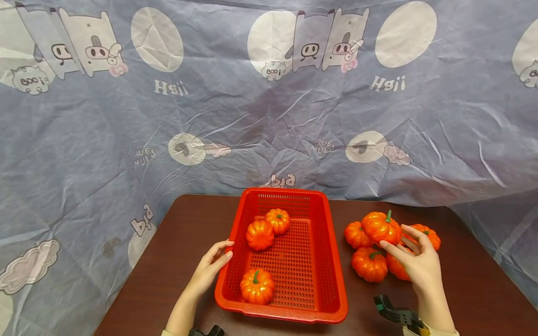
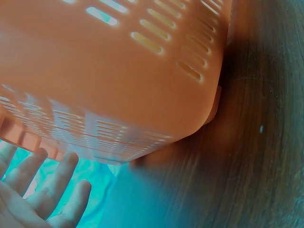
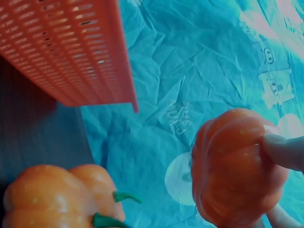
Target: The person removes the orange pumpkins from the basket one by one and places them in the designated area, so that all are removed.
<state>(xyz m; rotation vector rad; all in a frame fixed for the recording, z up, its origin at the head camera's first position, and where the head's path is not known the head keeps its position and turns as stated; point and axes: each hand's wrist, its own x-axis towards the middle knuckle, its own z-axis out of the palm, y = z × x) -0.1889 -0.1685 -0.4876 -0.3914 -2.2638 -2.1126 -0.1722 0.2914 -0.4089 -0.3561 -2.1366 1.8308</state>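
A glossy orange, ribbed pumpkin (image 1: 378, 227), pinched between thumb and fingers of our right hand (image 1: 424, 265), presumably for a secure grip, is right of the red, slotted plastic basket (image 1: 290, 316). At the basket's left side we spread the fingers of our left hand (image 1: 208, 267), perhaps to steady it. Inside the basket lie three similar pumpkins (image 1: 257, 288).

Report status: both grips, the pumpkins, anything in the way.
Left grip at left rim of basket. Right grip holding pumpkin above others on table. Three pumpkins in basket. Right rim between held pumpkin and those three.
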